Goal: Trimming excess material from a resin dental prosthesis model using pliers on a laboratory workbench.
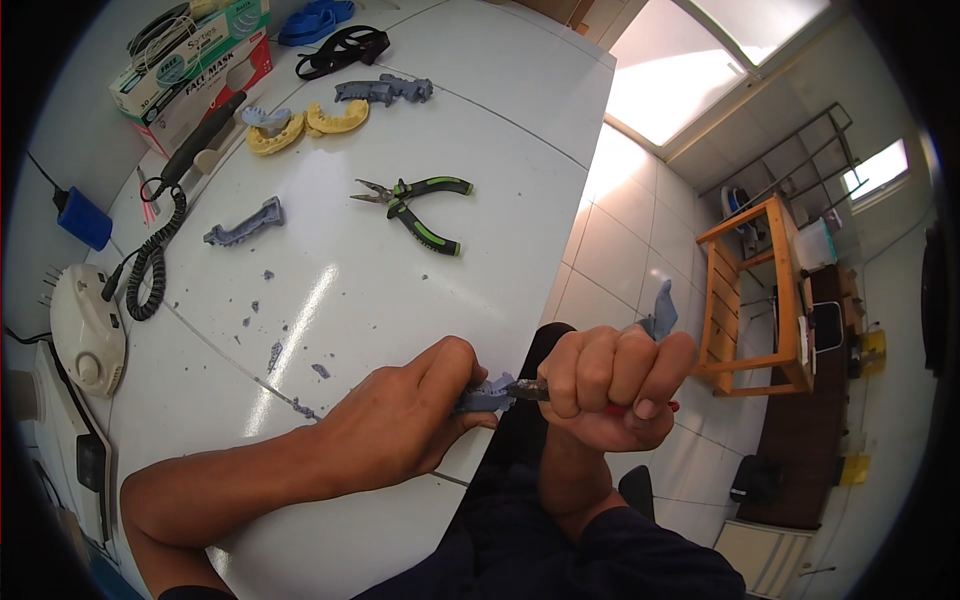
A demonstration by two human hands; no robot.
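Note:
Near the table's front edge my left hand (410, 410) grips a blue-grey moulded piece (480, 397) with its fingers curled. My right hand (610, 385) is closed round a tool with a red handle (672, 407); its dark metal blade (525, 389) touches the piece. A blue-grey shape (662, 310) shows just above my right fist; I cannot make out what it is. Green-and-black pliers (425, 225) lie open farther back. Another grey-blue piece (245, 225) lies to their left, and small grey-blue crumbs (320, 370) are scattered on the white table.
At the back are yellow casts (335, 118), more grey pieces (390, 90), a black strap (340, 50) and stacked boxes (195, 90). A corded handpiece (200, 140) and white control unit (85, 330) sit left. Right, beyond the edge, are tiled floor and a wooden frame (760, 380).

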